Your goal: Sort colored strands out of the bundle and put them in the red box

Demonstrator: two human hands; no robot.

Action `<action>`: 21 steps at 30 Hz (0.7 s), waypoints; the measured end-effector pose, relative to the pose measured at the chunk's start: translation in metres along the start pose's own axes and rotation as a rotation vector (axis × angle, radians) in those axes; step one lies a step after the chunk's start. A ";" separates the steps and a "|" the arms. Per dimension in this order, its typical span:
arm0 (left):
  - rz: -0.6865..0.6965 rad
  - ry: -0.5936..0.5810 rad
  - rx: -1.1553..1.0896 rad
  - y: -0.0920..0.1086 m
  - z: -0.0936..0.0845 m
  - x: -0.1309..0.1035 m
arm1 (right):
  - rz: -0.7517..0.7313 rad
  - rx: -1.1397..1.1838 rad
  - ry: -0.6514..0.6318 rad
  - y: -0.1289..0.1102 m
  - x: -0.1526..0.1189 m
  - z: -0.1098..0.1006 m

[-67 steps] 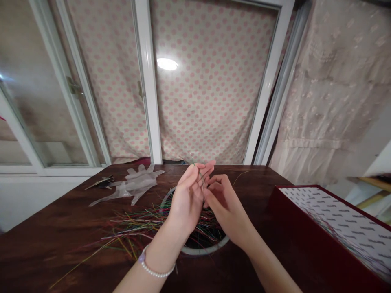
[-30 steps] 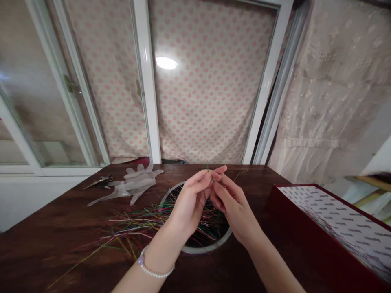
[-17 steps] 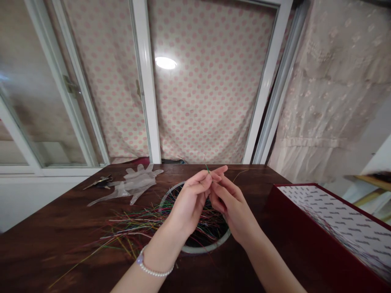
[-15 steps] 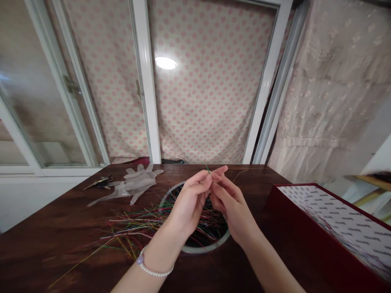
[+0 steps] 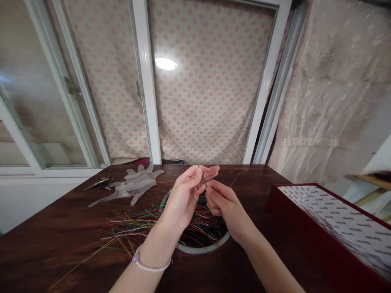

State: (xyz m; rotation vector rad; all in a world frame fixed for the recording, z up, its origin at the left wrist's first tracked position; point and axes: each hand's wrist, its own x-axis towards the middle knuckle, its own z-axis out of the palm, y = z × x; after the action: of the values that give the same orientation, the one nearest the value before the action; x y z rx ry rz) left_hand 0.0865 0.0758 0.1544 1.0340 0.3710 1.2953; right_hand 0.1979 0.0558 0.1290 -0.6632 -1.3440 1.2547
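Observation:
A thin green wire (image 5: 204,178) runs between my two hands, its upper end sticking up past the fingers. My left hand (image 5: 187,191) pinches it between thumb and index finger, the other fingers stretched to the right. Just below and to the right, my right hand (image 5: 222,198) grips the lower part of the wire with its fingertips. Beneath both hands stands a round tray with a pale rim (image 5: 205,249). Many loose coloured wires (image 5: 134,223) lie across it and spill over its left side. A beaded bracelet circles my left wrist.
On the dark wooden table (image 5: 91,268) a clear plastic glove (image 5: 134,185) lies at the back left, beside a set of keys (image 5: 102,183). At the right is a dark red box (image 5: 305,228) with wires inside. A white-framed window (image 5: 148,81) stands behind.
My left hand has shifted slightly left, and my right hand has moved a little down and left. More of the green wire now shows between them.

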 end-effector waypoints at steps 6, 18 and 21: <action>-0.001 0.014 -0.011 0.002 0.002 -0.003 | -0.046 -0.103 0.001 0.006 0.003 -0.001; -0.057 0.191 -0.246 0.020 -0.011 0.007 | -0.014 -0.326 -0.117 0.010 0.004 -0.008; -0.099 0.220 -0.286 0.022 -0.010 0.006 | -0.065 -0.370 -0.055 0.014 0.005 -0.007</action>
State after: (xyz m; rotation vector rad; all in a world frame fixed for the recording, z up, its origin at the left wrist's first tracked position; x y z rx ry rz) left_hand 0.0671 0.0839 0.1681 0.6281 0.3851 1.3310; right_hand 0.1991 0.0662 0.1161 -0.8375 -1.6500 0.9854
